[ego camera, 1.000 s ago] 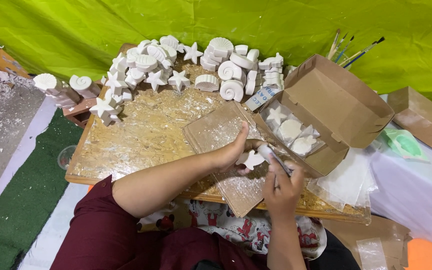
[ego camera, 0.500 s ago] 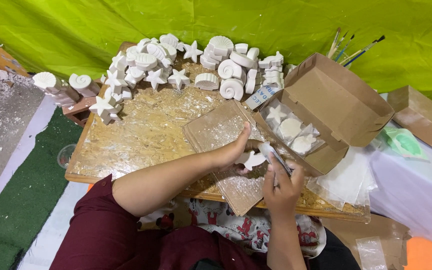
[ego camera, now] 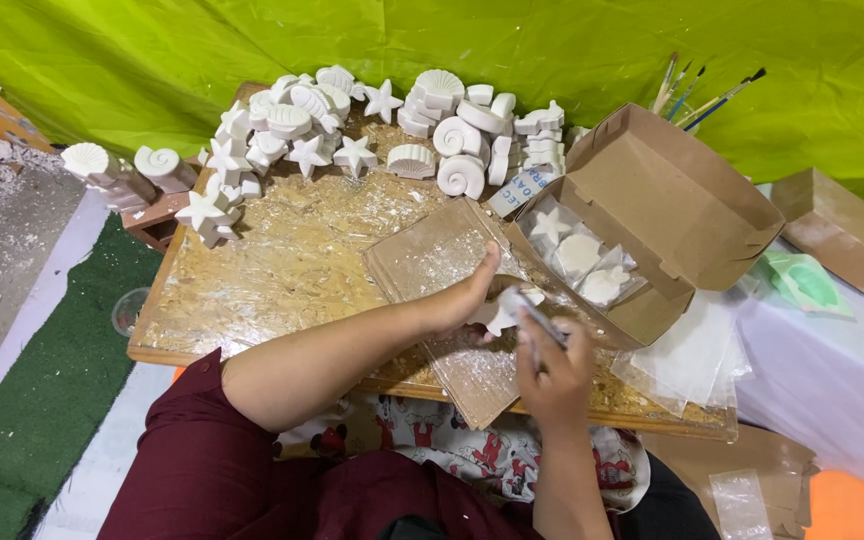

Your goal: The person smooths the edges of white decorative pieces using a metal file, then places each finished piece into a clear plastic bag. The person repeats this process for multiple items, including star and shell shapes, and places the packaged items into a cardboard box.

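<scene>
left hand (ego camera: 467, 300) grasping a white plaster star (ego camera: 505, 308), steadied over a cardboard sheet (ego camera: 432, 262) on the desk (ego camera: 252, 290), likely to catch scrapings. right hand (ego camera: 550, 368) clenched on a thin scraping tool (ego camera: 535, 318), tip against the star. open cardboard box (ego camera: 682, 215) just beside, holding three bagged white casts (ego camera: 577, 255).

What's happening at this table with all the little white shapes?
A person in a maroon top sits at a wooden board wrapped in plastic film. The left hand holds a small white plaster figure over a flat cardboard piece, while the right hand works on it with a thin tool. Finished white stars and shells are heaped at the board's far edge. An open cardboard box beside it holds a few bagged pieces.
</scene>
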